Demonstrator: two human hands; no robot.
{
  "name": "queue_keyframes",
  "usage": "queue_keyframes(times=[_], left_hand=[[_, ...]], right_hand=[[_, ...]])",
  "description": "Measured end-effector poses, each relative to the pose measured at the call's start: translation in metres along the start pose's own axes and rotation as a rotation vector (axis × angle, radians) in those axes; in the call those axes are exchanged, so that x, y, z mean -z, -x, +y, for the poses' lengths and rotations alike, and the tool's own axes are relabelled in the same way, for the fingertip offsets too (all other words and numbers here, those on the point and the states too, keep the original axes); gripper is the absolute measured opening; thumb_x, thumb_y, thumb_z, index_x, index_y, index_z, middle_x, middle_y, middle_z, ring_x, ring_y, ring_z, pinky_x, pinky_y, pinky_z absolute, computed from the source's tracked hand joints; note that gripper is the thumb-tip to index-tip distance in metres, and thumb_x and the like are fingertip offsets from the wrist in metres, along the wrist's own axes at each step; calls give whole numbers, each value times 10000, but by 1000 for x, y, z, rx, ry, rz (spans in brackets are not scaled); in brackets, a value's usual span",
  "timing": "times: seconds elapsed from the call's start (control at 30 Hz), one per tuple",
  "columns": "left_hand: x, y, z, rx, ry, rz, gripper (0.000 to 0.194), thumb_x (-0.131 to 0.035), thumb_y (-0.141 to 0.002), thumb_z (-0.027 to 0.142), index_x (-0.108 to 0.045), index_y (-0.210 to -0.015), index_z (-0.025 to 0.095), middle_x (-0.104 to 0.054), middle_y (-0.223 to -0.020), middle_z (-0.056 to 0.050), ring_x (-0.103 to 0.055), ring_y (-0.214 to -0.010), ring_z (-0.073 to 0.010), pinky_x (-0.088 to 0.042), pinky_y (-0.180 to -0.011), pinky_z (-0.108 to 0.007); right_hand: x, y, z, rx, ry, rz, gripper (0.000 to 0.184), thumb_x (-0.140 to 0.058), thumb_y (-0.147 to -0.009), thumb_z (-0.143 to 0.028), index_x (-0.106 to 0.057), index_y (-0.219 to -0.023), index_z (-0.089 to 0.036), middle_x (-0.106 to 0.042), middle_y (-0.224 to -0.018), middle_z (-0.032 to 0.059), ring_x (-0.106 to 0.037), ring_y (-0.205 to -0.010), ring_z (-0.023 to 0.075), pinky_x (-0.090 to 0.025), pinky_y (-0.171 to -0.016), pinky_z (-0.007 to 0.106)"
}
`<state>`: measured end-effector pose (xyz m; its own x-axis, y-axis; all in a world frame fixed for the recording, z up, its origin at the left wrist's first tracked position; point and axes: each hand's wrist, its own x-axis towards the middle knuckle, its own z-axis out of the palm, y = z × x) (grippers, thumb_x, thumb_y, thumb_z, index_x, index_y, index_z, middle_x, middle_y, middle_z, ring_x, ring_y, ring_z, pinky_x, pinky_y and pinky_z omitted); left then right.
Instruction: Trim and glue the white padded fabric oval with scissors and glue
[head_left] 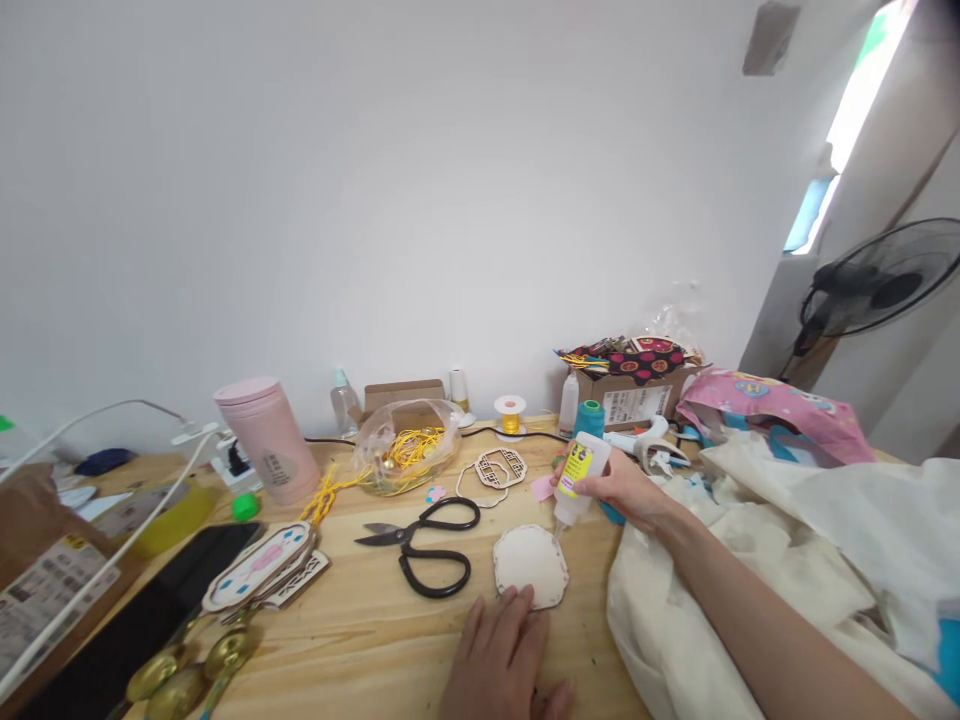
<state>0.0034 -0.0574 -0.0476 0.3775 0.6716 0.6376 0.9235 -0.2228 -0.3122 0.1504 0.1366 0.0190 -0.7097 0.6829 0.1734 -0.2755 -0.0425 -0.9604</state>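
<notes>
My right hand (615,487) is wrapped round a glue bottle (579,478) with a yellow label. The bottle is tipped down, and its nozzle meets the upper right rim of a white wooden plaque (529,563) with a scalloped edge. My left hand (499,655) lies flat with fingers stretched, its fingertips on the plaque's lower edge. Left of the plaque lie black-handled scissors (420,545), blades apart. Behind it are a cut-out lattice piece (501,468) and a small pink and blue flower piece (435,494). A pink piece (543,488) shows beside the bottle.
Along the back stand a pink tumbler (270,440), a plastic bag of yellow cords (411,450), a yellow thread spool (510,415) and a filled carton (630,395). Decorated tags (262,568), brass bells (184,675) and a black phone-like slab (150,620) lie left. Cream cloth (720,560) covers the right.
</notes>
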Motion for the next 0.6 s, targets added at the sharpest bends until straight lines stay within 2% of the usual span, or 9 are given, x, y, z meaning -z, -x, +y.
queue_keyframes(times=[0.27, 0.4, 0.53, 0.6], left_hand=[[4, -4, 2, 22, 28, -47, 381, -477, -750, 455, -557, -1022, 200, -655, -1036, -23, -625, -887, -192, -546, -661, -348], [10, -6, 4, 54, 82, -84, 372, -495, -749, 422, -552, -1033, 190, -649, -1048, -43, -618, -902, -202, -534, -694, -362], [15, -7, 5, 103, 140, -101, 373, -492, -757, 424, -546, -1051, 202, -641, -1067, -35, -606, -928, -193, -518, -736, -346], [16, -8, 5, 98, 135, -102, 370, -491, -759, 419, -546, -1052, 200, -642, -1064, -36, -607, -925, -194, -519, -733, -347]], right_hand=[[-4, 3, -9, 55, -14, -47, 398, -736, -467, -149, -544, -813, -191, -667, -728, 9, -625, -720, 212, -457, -698, 360], [-5, 7, -13, 0, -17, -180, 408, -726, -475, -123, -555, -839, -188, -667, -794, 30, -619, -747, 219, -458, -685, 358], [-3, 8, -12, 61, -66, -141, 395, -716, -486, -99, -548, -831, -194, -664, -797, 21, -616, -769, 206, -452, -699, 338], [-2, 8, -12, 28, -113, -181, 412, -717, -473, -83, -547, -832, -192, -663, -798, 24, -613, -792, 210, -452, -710, 346]])
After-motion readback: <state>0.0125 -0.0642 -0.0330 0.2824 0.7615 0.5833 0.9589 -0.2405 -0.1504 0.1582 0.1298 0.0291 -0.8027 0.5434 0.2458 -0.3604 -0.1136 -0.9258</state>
